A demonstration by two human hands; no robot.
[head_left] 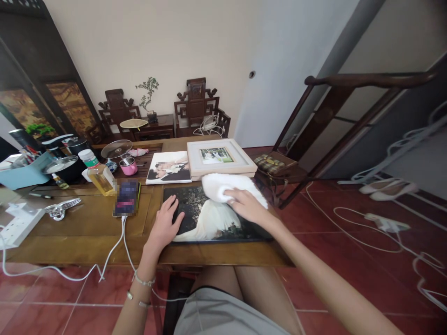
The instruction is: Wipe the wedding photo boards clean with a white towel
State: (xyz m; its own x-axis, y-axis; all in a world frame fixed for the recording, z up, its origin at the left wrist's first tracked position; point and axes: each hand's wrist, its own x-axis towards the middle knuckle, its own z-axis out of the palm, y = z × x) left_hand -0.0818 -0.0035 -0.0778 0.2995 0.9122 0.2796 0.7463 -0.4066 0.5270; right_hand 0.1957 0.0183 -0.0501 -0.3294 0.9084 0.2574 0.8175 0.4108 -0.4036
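Note:
A dark photo panel with a white gown in its picture lies flat near the table's front edge. On its left side rests my left hand, fingers spread and holding nothing. My right hand grips a fluffy white cloth, which is pressed against the panel's upper right part and covers that area. Just behind the panel are a smaller photo panel of a couple and a thick white picture frame holding a photo.
Left on the wooden table are a phone with a cable, a bottle of yellow liquid, a pink cup, a hair clip and a power strip. A wooden chair stands at right; cables lie on the red floor.

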